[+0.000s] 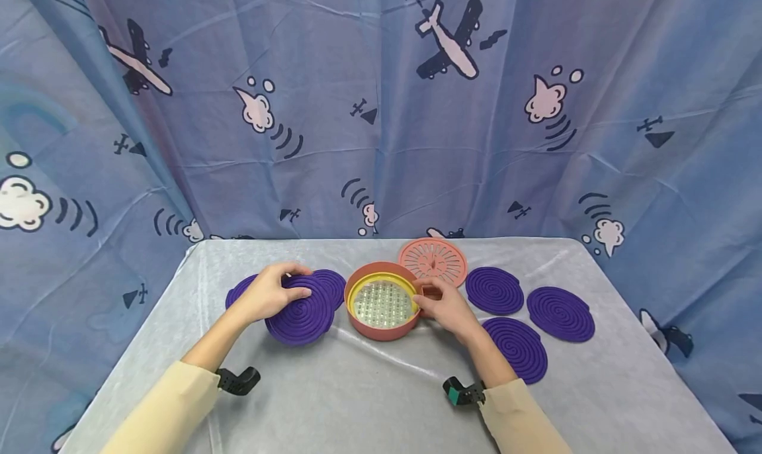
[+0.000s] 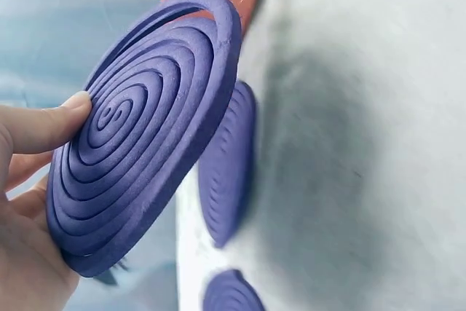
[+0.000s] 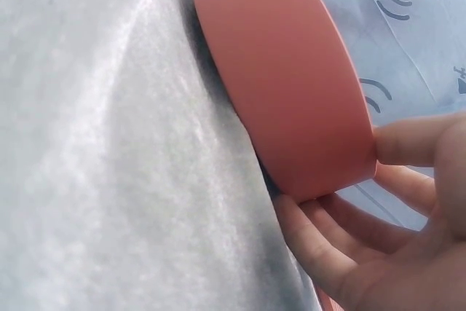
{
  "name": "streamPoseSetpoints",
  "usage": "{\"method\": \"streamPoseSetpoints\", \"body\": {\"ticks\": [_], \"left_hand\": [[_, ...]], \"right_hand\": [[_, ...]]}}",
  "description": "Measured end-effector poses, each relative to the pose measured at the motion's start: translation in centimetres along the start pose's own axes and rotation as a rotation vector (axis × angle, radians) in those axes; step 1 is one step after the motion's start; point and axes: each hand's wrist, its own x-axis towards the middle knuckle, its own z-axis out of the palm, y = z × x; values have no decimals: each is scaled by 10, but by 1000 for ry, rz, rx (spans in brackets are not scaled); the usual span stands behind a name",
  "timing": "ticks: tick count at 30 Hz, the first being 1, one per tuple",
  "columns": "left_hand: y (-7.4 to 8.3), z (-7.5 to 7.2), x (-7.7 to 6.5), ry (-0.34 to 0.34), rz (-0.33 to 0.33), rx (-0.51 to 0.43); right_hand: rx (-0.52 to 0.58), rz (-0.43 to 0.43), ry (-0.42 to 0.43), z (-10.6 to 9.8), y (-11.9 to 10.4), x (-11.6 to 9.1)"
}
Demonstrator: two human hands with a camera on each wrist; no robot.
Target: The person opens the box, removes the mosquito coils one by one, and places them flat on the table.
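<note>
My left hand [image 1: 270,296] pinches a purple mosquito coil [image 1: 302,325], thumb on its spiral face and fingers behind. In the left wrist view the coil [image 2: 145,136] is tilted above the table, its outer end slightly spread from the spiral. Beside it sits a round orange-red mosquito coil box [image 1: 381,333], open at the top, with a yellow inner ring [image 1: 352,294] around a pale mesh. My right hand [image 1: 449,310] grips the box's right side. In the right wrist view the thumb lies at the rim of the box [image 3: 284,71], the fingers lower on its wall.
A slotted orange-red lid [image 1: 454,263] lies behind the box. Two more purple coils [image 1: 331,282] lie behind the left hand. Three others, including the far-right coil [image 1: 561,314], lie on the right of the white-covered table [image 1: 357,401]. A blue patterned curtain [image 1: 321,143] hangs behind.
</note>
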Motion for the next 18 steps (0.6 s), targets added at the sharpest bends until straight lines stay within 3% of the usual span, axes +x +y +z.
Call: {"method": "streamPoseSetpoints", "body": {"ticks": [7,18], "left_hand": [[-29,1,-16,12,-48,4],[-60,13,-34,33,-115,-8]], "right_hand": [[-2,8,-1,0,-1,0],[-31,-1,1,-1,2,1]]}}
